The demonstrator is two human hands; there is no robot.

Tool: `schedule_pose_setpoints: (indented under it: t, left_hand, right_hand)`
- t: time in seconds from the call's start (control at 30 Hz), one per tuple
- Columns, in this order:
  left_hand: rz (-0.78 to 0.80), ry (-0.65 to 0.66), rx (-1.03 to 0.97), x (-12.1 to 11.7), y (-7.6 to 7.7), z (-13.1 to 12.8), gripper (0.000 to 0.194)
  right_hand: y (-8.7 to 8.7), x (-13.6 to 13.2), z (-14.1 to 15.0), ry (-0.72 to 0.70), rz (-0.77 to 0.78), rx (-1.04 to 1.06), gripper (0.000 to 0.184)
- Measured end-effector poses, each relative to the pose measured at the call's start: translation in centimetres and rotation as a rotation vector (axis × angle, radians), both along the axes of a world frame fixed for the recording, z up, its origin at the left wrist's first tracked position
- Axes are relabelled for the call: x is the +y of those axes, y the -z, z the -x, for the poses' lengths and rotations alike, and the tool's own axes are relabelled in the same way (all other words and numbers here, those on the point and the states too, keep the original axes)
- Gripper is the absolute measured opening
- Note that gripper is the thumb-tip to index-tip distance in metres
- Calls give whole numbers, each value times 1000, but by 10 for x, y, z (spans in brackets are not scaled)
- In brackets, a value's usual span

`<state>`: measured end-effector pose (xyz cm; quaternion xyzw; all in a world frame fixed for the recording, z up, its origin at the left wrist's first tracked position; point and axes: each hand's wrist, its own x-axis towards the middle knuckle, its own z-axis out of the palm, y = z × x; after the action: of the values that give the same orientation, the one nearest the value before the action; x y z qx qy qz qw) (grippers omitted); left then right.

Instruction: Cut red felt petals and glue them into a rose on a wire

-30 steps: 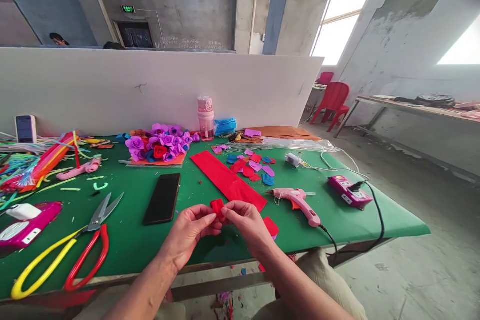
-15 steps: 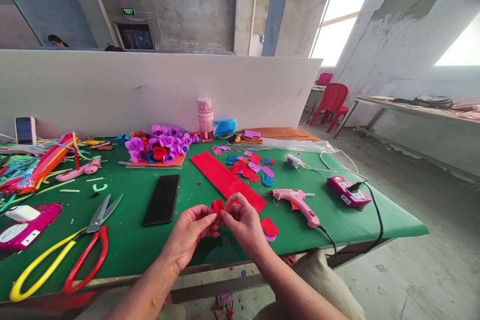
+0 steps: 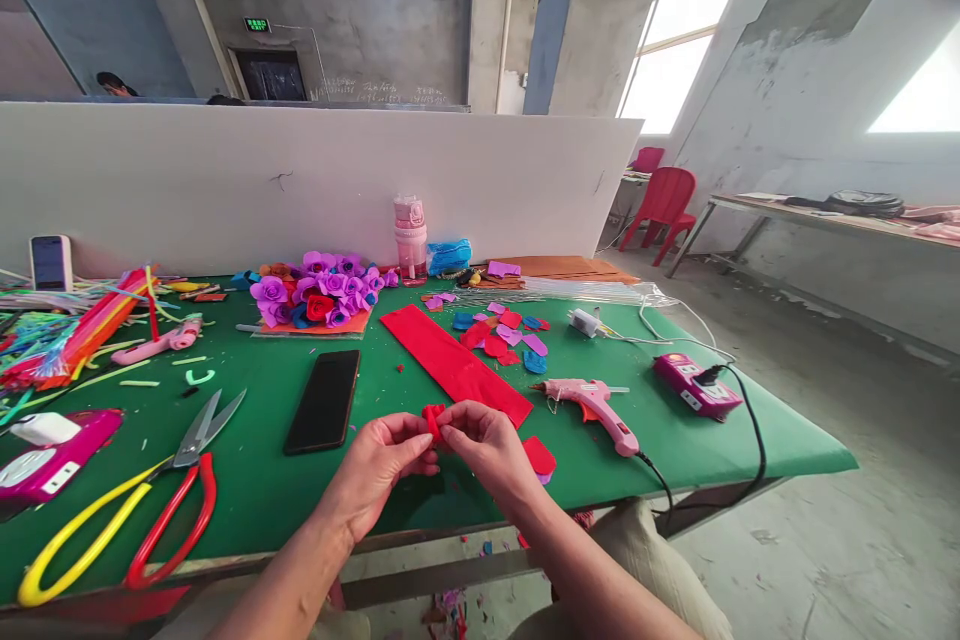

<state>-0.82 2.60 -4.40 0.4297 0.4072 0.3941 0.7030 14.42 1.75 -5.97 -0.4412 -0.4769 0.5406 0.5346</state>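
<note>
Green-covered table [image 3: 259, 505] in a bare concrete room; both hands at a small red piece.
Left hand [image 3: 386, 460] and right hand [image 3: 484, 445] pinch the small red piece [image 3: 433, 417] between fingertips, over the table's near side; fingers hide much of its form. Red strip [image 3: 442, 352] just beyond; glue gun [image 3: 592, 400] to the right. White board [image 3: 322, 180] cuts off a person [image 3: 116, 83] behind. Green sign [image 3: 256, 24] reads "EXIT"; wall writing [image 3: 382, 92] too faint to read.

Held piece [image 3: 432, 414] and long strip [image 3: 442, 350] red, bench [image 3: 255, 470] green, glue gun [image 3: 611, 415] pink with an orange trigger [image 3: 589, 411], scissors [image 3: 196, 432] handled in yellow and red, flowers [image 3: 336, 282] mostly purple
</note>
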Motion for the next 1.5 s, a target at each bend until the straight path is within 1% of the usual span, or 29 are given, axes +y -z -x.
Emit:
schedule_pose_setpoints:
  t: [0.3, 0.6, 0.7, 0.93, 1.07, 1.17, 1.33, 1.4, 1.5]
  left_hand:
    - [-11, -24, 53, -2, -8, -3, 19]
    - [-61, -78, 119, -2, -3, -3, 20]
    - [-82, -90, 143, -2, -5, -4, 21]
    - [-152, -91, 183, -4, -7, -7, 22]
    - [-155, -122, 208, -4, -7, -7, 22]
    - [-132, -139, 177, -4, -7, -6, 23]
    - [-67, -126, 117, -3, -9, -5, 24]
    - [-79, -114, 128, -3, -9, -5, 24]
    - [-143, -96, 167, -4, -9, -6, 23]
  right_hand:
    - [-3, -1, 0, -8, 27, 19, 11]
    - [-5, -2, 2, -41, 47, 60, 11]
    - [-7, -3, 2, -49, 72, 71, 14]
    - [-6, -2, 2, -31, 93, 86, 29]
    - [-8, -3, 2, -36, 97, 100, 30]
    - [-10, -3, 2, -45, 109, 116, 29]
    - [-11, -3, 2, -64, 113, 129, 28]
    - [-9, -3, 2, -63, 111, 134, 28]
    - [-5, -2, 2, -51, 107, 155, 27]
